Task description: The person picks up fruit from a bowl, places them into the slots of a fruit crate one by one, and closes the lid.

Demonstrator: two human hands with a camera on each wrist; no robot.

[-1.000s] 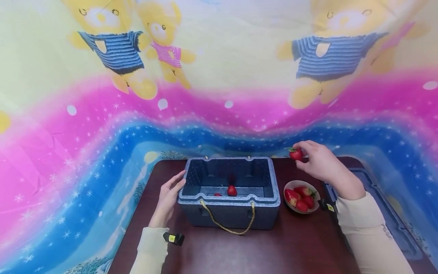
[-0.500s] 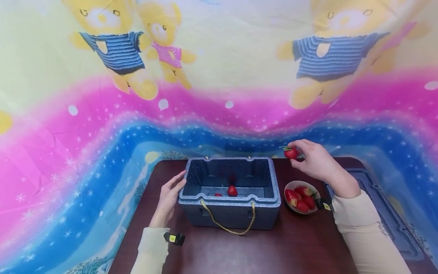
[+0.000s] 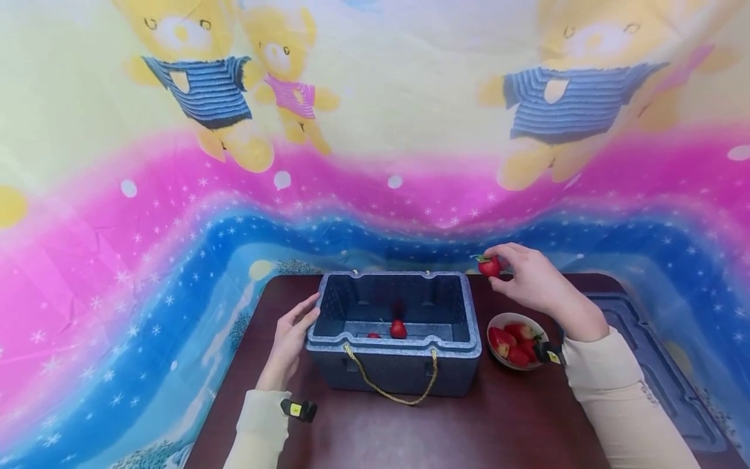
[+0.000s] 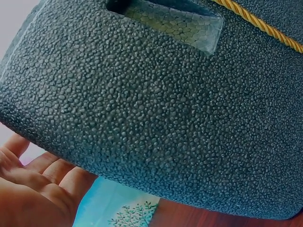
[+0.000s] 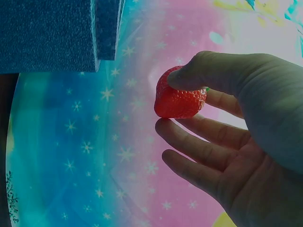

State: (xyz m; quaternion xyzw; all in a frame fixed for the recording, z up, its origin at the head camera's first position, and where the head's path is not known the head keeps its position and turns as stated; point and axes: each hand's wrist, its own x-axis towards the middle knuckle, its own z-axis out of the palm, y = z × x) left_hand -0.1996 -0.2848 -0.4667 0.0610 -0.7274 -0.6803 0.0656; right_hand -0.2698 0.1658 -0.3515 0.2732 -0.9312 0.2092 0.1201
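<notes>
My right hand pinches a red strawberry with a green leafy top between thumb and fingers, in the air just right of the box's far right corner. The right wrist view shows the same strawberry under the thumb. My left hand rests with extended fingers against the left side of a dark grey foam box. In the left wrist view those fingers lie along the box's side. Inside the open box lie a strawberry and part of another, mostly hidden by the front rim.
Right of the box stands a white bowl with several strawberries. A grey lid lies at the table's right side, partly under the right arm. A gold rope handle hangs on the box front. A printed cloth rises behind the table.
My right hand has moved left toward the box, carrying the strawberry. My left hand stays at the box's side, and the box has not moved.
</notes>
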